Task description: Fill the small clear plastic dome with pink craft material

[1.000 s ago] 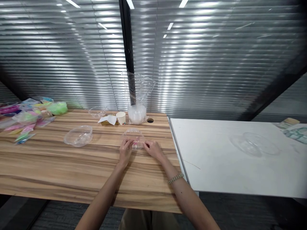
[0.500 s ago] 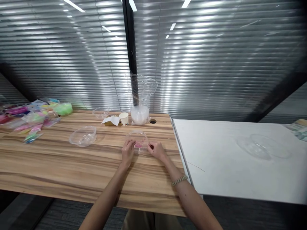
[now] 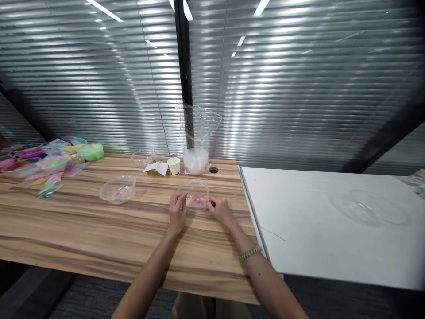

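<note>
A clear plastic bowl stands on the wooden table in front of me. Bright pink bits show between my hands, at the bowl's near part. My left hand is closed in a pinch at the bowl's left side. On the right, my right hand pinches too, with its fingers curled by the near right rim. Both hands seem to hold see-through plastic with the pink bits; whether it is a small bag or the bowl's rim I cannot tell.
Another clear bowl stands left, a clear lid-like piece behind it. A paper cup, a small box with white paper and bagged stacked bowls line the back. Colourful packets lie far left; clear lids on the white table.
The view has shifted slightly, so everything sits a little lower and to the right. The pink bits shift slightly between my hands. Both hands keep their pinch.
</note>
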A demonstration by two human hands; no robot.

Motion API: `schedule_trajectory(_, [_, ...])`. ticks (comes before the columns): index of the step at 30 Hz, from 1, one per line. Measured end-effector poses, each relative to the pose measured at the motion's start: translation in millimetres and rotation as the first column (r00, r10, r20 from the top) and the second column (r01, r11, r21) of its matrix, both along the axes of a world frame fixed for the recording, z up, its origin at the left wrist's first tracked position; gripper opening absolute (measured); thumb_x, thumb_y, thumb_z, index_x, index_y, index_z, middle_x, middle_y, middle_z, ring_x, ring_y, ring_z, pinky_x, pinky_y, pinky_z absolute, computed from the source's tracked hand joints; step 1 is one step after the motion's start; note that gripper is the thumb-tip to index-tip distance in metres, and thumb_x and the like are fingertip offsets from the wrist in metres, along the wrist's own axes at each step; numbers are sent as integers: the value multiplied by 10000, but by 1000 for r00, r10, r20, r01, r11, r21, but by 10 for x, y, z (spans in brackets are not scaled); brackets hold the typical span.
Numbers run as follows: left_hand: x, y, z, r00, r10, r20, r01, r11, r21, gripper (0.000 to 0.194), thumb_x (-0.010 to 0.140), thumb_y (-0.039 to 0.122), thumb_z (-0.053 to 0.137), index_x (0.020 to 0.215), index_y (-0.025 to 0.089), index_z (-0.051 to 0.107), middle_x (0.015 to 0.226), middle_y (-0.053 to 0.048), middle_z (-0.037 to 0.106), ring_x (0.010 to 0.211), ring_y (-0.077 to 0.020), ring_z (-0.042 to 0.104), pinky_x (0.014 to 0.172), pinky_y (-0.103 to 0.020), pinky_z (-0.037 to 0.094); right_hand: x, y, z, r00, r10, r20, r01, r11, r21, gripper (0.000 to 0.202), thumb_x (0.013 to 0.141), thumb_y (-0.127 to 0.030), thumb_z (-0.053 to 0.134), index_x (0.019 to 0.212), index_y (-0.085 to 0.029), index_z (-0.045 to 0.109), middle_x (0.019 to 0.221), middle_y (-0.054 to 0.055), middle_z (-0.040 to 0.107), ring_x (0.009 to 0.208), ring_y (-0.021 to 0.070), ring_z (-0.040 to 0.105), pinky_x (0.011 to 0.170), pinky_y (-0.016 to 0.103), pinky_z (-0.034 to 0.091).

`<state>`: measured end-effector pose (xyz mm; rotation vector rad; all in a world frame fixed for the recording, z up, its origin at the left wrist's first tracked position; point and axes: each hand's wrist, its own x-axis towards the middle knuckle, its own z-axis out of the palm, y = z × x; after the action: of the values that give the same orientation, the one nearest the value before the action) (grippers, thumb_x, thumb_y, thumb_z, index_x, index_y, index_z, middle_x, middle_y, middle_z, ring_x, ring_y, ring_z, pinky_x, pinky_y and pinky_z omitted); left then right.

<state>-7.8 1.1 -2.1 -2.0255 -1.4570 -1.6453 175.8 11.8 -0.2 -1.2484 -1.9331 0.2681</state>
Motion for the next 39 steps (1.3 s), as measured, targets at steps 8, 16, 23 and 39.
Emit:
schedule_trajectory(8, [-44,68,-85,997,38,-70,-47,992,-119,206,885,177,447,1035,170,589,903,-81,596,850,-209,542,766,-368,464,34,57,-59,974,-183,-131,194,978,80,373,896,-301,311,620,-164,521,575,35,533,554,136,455,558,240,280])
schedule_trajectory(16, [-80,128,-203,990,-11,-144,-20,977,-210,164,835,161,499,945,174,620,954,-85,614,898,-219,569,806,-380,479,35,90,-97,971,-205,-126,214,975,66,388,902,-324,306,634,-166,537,584,37,549,557,144,470,553,242,270])
schedule_trajectory(23, [-29,67,-75,991,-2,-130,-21,984,-175,174,892,207,443,948,176,605,892,-71,604,843,-204,549,770,-357,462,0,75,-71,993,-110,-49,111,994,17,286,865,-253,378,670,-171,570,637,39,601,596,146,529,575,227,298])
schedule_trajectory(39, [-23,61,-91,989,-65,-132,43,985,-166,171,891,204,444,964,197,599,885,-59,598,845,-194,549,768,-342,454,-22,90,-82,994,-97,-42,96,995,-29,263,872,-227,375,698,-170,564,656,40,601,619,155,543,589,225,309])
